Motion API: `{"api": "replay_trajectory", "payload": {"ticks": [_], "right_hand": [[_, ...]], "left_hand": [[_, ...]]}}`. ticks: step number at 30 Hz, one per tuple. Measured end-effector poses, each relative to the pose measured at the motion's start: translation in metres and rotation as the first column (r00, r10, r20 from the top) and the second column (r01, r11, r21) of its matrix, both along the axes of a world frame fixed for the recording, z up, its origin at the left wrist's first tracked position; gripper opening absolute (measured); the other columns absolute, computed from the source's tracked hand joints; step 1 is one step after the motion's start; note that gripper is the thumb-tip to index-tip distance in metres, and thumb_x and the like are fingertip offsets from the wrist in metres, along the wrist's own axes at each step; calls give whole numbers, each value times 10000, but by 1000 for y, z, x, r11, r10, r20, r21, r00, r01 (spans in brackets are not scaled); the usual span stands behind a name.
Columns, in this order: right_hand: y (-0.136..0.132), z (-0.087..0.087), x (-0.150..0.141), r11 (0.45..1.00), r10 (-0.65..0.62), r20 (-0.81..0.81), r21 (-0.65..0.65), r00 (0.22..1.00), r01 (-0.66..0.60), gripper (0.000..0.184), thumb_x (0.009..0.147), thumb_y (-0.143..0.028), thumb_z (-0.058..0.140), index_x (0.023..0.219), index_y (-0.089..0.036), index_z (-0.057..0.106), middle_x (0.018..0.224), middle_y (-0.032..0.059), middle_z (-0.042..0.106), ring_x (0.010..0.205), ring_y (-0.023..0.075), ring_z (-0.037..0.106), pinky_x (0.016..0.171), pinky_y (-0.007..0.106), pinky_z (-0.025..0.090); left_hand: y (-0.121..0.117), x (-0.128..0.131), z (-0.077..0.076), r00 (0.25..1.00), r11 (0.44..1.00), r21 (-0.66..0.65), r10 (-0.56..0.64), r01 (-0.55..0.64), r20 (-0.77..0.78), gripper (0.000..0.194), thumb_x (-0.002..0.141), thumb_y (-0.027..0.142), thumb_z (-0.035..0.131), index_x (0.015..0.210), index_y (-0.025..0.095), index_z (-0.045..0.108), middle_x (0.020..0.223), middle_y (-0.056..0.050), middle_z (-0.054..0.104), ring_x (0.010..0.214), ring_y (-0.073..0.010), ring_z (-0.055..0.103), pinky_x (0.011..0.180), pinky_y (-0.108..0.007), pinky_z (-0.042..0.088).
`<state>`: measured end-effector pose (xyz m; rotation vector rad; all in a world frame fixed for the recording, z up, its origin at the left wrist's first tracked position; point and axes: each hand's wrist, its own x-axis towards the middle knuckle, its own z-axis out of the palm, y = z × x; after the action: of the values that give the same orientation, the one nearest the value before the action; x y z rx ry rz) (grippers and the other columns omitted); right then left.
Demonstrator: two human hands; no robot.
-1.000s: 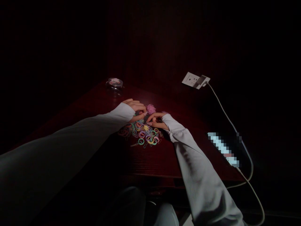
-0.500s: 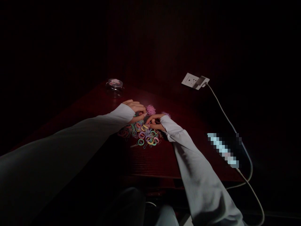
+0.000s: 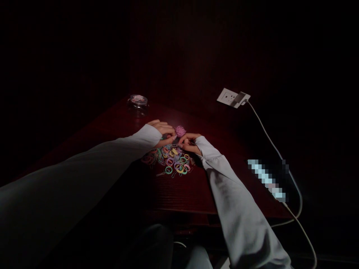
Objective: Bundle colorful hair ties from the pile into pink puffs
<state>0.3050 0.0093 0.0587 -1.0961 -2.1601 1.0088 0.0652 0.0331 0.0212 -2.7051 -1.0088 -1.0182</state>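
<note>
A pile of colourful hair ties [image 3: 169,161] lies on the dark red table, some ring-shaped and some in loose strands. Over its far left side is my left hand [image 3: 163,130], fingers bent and thumb close to the fingertips. My right hand [image 3: 191,142] faces it from the right, thumb and forefinger pinched together. The fingertips of both hands nearly meet around something small and dark that I cannot make out. Just beyond them sits a pink bunch of thin elastic bands [image 3: 180,130].
A clear jar [image 3: 138,106] with a patterned lid stands at the far left of the table [image 3: 179,194]. On the right lies a phone [image 3: 266,179] with a blurred screen. A white cable [image 3: 262,123] runs from a wall socket [image 3: 226,98] down past the phone.
My right hand has shifted slightly right and away from me, uncovering a yellow hair tie and hiding a purple bunch behind it. My left hand has hardly moved.
</note>
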Motion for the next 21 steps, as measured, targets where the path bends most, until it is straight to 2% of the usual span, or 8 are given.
{"api": "replay_trajectory", "payload": {"ticks": [7, 15, 21], "right_hand": [[-11, 16, 1, 999, -27, -36, 35, 999, 28, 458, 817, -634, 841, 873, -203, 697, 610, -81, 439, 596, 103, 327, 597, 276, 241], [-10, 10, 5, 999, -24, -32, -24, 999, 23, 376, 808, -541, 831, 887, -188, 729, 618, -77, 480, 590, 102, 369, 607, 282, 260], [-8, 6, 7, 997, -54, -48, -54, 997, 51, 456, 865, -631, 765, 966, -186, 781, 649, -45, 524, 623, 125, 412, 622, 296, 286]], "left_hand": [[-21, -2, 15, 995, 996, -35, -79, 77, -53, 346, 1097, 409, 472, 962, 247, 747, 852, 11, 736, 866, -172, 621, 830, -329, 359], [-20, -1, 13, 994, 997, 33, -71, 74, -80, 359, 1109, 349, 439, 897, 228, 703, 838, -4, 730, 863, -178, 618, 802, -334, 362], [-22, -3, 17, 991, 996, 26, -86, 89, -99, 337, 1101, 333, 440, 942, 233, 720, 882, -8, 749, 884, -179, 628, 811, -333, 371]]}}
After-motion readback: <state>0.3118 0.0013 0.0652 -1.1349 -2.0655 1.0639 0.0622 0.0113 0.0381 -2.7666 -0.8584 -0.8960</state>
